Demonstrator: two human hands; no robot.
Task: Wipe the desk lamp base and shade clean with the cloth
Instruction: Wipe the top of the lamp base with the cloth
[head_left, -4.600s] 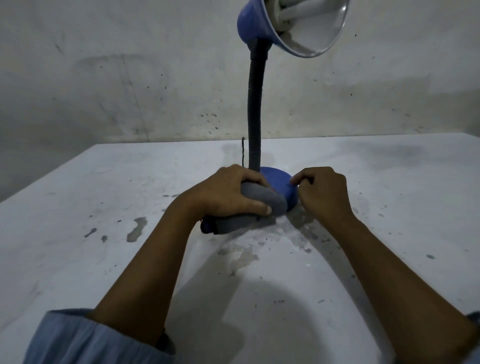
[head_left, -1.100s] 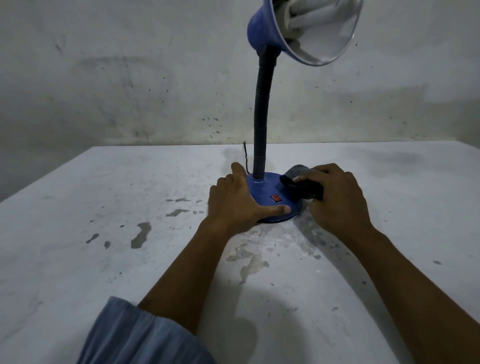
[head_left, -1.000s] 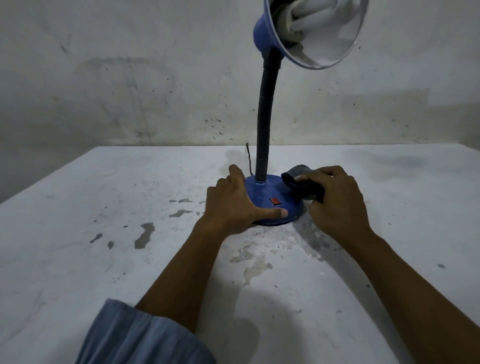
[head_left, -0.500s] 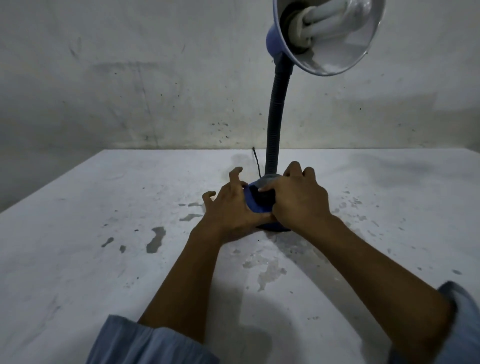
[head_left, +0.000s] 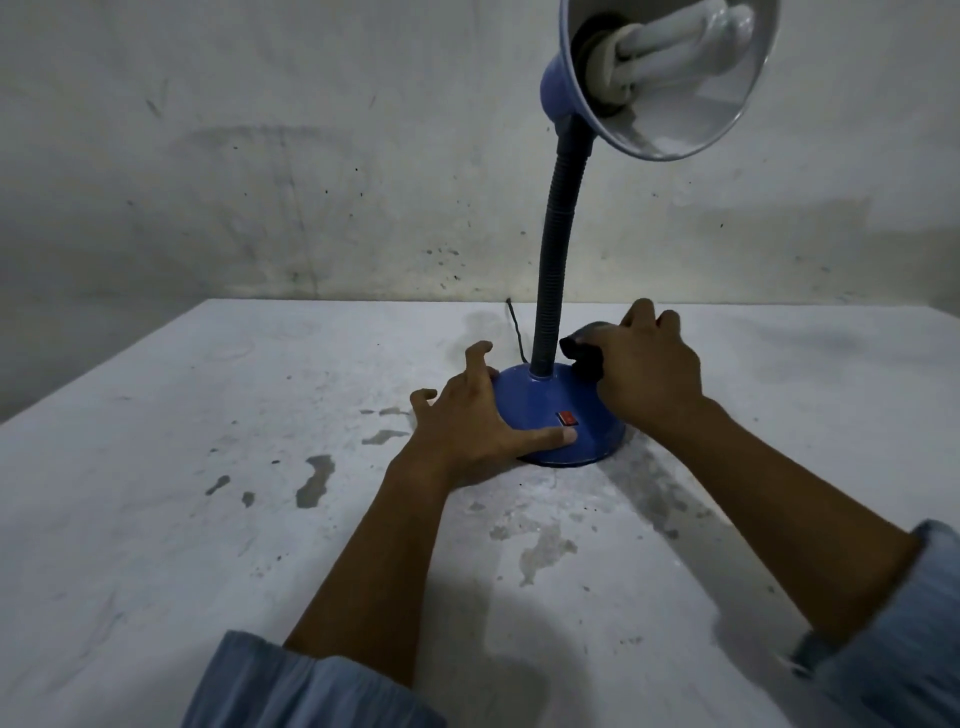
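Note:
A blue desk lamp stands on the white table, its round base carrying a red switch. A dark flexible neck rises to the blue shade, which tilts toward me with a white spiral bulb inside. My left hand grips the base's left side, thumb along its front rim. My right hand presses a dark grey cloth against the base's right rear side, beside the neck. Most of the cloth is hidden under my fingers.
The white table has chipped grey patches left of the lamp and in front of it. A thin black cord runs from behind the base toward the stained wall at the table's far edge.
My right hand with the cloth has slid from the front top of the base round to its right rear side. My left hand has kept its hold on the base's left side.

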